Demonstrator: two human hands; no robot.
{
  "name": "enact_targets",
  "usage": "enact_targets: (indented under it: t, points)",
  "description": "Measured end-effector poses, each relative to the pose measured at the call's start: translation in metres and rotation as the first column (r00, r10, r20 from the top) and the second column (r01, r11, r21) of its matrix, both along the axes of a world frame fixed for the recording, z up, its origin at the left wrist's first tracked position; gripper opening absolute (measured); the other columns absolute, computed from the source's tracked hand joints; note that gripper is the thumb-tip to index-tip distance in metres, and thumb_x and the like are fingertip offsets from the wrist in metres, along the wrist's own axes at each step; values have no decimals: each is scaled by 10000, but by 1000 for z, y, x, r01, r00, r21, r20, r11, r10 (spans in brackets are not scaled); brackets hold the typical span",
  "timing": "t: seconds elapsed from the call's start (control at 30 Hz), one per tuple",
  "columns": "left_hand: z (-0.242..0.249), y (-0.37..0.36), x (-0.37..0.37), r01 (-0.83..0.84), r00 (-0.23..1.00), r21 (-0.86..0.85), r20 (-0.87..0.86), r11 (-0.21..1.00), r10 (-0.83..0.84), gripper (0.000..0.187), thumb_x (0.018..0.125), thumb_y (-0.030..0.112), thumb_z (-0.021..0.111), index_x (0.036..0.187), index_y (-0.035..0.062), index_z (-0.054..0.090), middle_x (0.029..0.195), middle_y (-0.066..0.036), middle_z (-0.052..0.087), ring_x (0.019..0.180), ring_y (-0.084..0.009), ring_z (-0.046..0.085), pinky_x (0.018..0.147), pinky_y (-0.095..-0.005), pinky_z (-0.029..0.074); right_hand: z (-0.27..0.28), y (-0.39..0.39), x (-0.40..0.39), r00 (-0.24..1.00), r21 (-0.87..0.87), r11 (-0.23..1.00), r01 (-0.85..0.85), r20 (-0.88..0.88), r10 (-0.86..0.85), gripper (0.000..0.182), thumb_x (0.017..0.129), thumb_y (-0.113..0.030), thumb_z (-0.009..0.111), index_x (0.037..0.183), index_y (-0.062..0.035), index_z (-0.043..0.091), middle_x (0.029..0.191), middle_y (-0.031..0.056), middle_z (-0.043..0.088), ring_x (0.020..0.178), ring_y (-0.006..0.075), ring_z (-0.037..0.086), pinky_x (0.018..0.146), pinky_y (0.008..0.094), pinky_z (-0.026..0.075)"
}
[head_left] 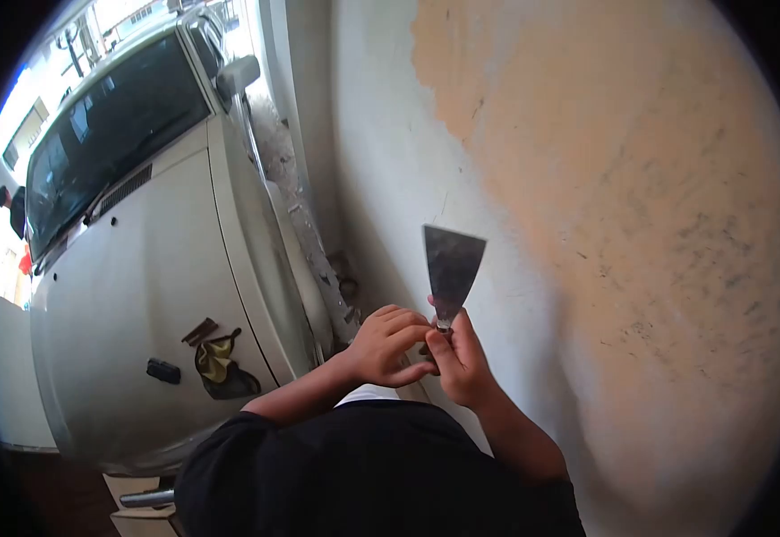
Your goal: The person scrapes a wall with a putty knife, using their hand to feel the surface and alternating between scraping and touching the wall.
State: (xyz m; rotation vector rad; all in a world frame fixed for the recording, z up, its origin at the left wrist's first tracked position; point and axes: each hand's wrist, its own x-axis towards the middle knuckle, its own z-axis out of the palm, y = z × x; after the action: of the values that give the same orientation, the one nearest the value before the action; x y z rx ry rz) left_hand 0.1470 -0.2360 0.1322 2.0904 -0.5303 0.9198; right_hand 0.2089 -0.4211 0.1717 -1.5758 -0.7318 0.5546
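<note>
My right hand (463, 362) is closed around the handle of a putty knife (452, 273). Its dark, flared metal blade points up, away from me, in front of the wall. The thumb presses near the base of the blade, and the fingers cover most of the handle. Close on the left is my left hand (392, 345), palm turned down, with its fingers loosely bent and its thumb apart. Those fingertips reach right to the putty knife's neck, beside my right thumb.
On the right stands a wall (641, 215) with peeled, tan patches and white paint. A silver car (148, 259) fills the left side; on its hood lie a dark pouch or cloth (222, 367), a small black object (163, 370) and a brown piece (199, 332). A person (16, 210) stands beyond the car.
</note>
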Motion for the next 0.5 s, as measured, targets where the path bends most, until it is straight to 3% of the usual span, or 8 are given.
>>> enact_targets:
  t: [0.03,0.1,0.23,0.33,0.4,0.43,0.5]
  points:
    - [8,7,9,124,990,54,57,991,-127,368,823,295,762,1119,85,698,979,-74,694,832,-284,670,751,-420,504,9,-7,5,1000,18,1000,5,17,-5,492,1080,-244,578,1466,29,444,1112,156,637,932,239,653,853,376,527]
    - [13,30,27,145,975,108,155,984,-160,333,869,337,712,1080,80,708,984,-84,713,801,-272,673,744,-407,494,34,-12,16,918,-193,980,52,396,30,465,1042,-159,604,1450,24,474,1050,193,643,898,285,659,811,365,535]
    - [46,89,82,-105,892,-11,441,994,99,286,908,339,694,970,60,714,852,-90,719,742,-274,684,701,-392,482,126,2,15,867,-341,908,244,496,-47,518,959,-63,646,1437,9,460,1069,231,639,934,369,659,785,404,553]
    - [74,125,138,-124,795,-183,570,975,208,288,934,349,683,967,63,684,883,-107,716,839,-315,691,735,-417,506,150,13,40,740,-233,917,324,666,-93,588,918,-14,656,1465,-11,441,1080,227,640,938,380,658,792,417,556]
    - [105,141,170,-104,713,-171,674,980,194,284,937,356,681,987,77,681,937,-117,714,892,-331,683,746,-430,507,180,26,57,448,-140,889,436,891,-79,591,890,20,662,1450,-26,481,1100,215,647,963,381,664,821,436,561]
    - [118,146,184,-104,634,-164,749,981,192,282,939,363,679,1008,90,678,991,-128,711,945,-346,676,758,-442,508,198,32,62,427,-126,884,450,900,-90,591,890,20,662,1450,-26,481,1100,215,647,963,381,664,821,436,561]
    - [140,151,209,-72,549,-125,823,990,144,235,925,361,694,1030,151,691,1118,-128,691,1084,-361,636,860,-495,490,228,48,70,146,-90,773,628,989,-4,501,885,20,670,1376,-17,572,1101,192,660,978,381,675,854,439,563]
